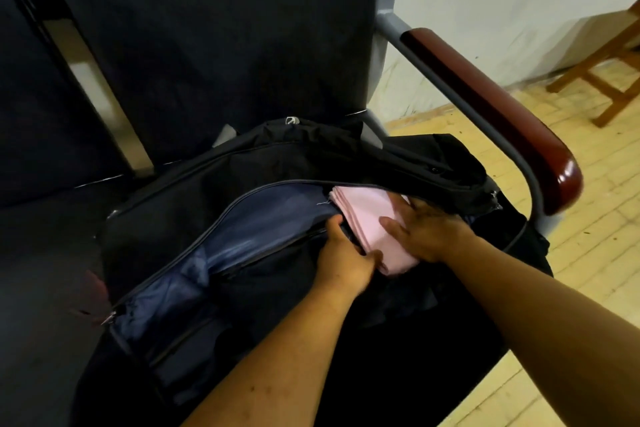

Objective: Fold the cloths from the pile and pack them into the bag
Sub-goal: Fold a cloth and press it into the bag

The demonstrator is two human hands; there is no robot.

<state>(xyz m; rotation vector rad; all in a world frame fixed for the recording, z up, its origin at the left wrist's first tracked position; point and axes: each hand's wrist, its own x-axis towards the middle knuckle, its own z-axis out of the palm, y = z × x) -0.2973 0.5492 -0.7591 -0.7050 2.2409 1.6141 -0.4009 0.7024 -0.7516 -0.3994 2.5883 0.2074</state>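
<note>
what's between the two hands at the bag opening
In the head view, the folded pink cloths lie between the left hand and the right hand, half inside the open black bag.

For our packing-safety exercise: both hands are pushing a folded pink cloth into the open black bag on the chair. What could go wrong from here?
1. The pink cloth may unfold or crease as the right hand presses it under the bag flap.
2. The left hand, at the zip edge, could snag cloth on the teeth.

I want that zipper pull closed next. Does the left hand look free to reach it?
Probably not yet: the left hand grips the pink folded cloth at the bag opening; the zipper pull itself lies unobstructed.
</note>
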